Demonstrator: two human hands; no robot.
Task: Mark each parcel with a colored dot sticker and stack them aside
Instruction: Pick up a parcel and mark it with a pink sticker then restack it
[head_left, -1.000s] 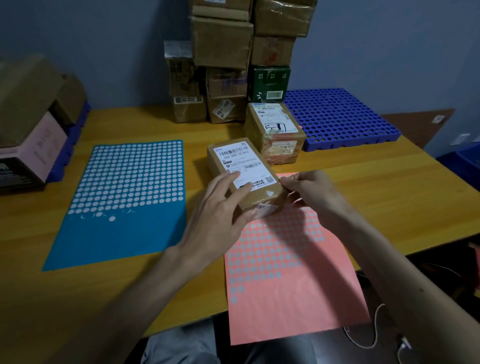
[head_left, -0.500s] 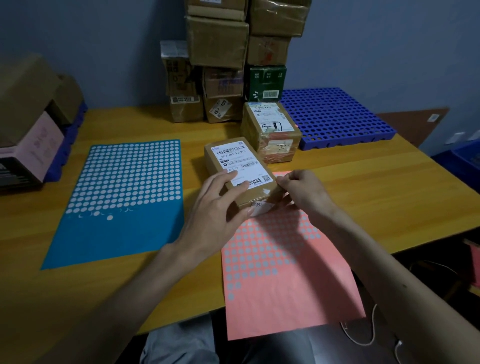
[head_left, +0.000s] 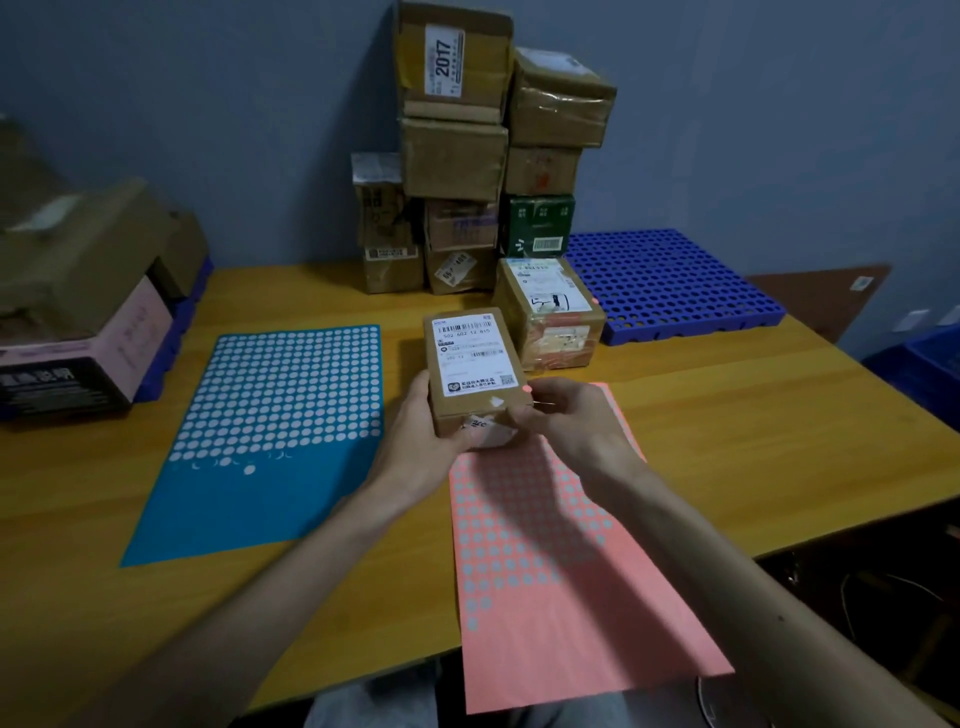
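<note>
Item: parcel (head_left: 470, 364), a small brown cardboard box that is carrying 1 white shipping label on its top face.
Location: it is sitting between both hands, over the far end of the pink sticker sheet (head_left: 545, 561) and just in front of the second parcel (head_left: 550, 317); whether its base is touching the bench (head_left: 753, 415) cannot be told.
Left hand (head_left: 415, 447): it is gripping the parcel's left side, with fingers curling round the near end.
Right hand (head_left: 566, 421): it is gripping the near right corner, thumb lying on top.
Marking: 1 pink dot (head_left: 525, 388) is showing at the top face's right edge, beside the right thumb.
Weight (judged): probably light, since the hands are managing it by 1 end only.
Stiffness (judged): the walls are looking rigid and square, so a firm squeeze should be tolerated.
Surface (judged): the cardboard is giving grip; the label and tape are likely slicker.
Hold (advised): the 2 long sides, palms clear of the dot.
Nearby: blue sticker sheet (head_left: 270, 431) is lying to the left; stack of boxes (head_left: 457, 156) is standing at the wall.
</note>
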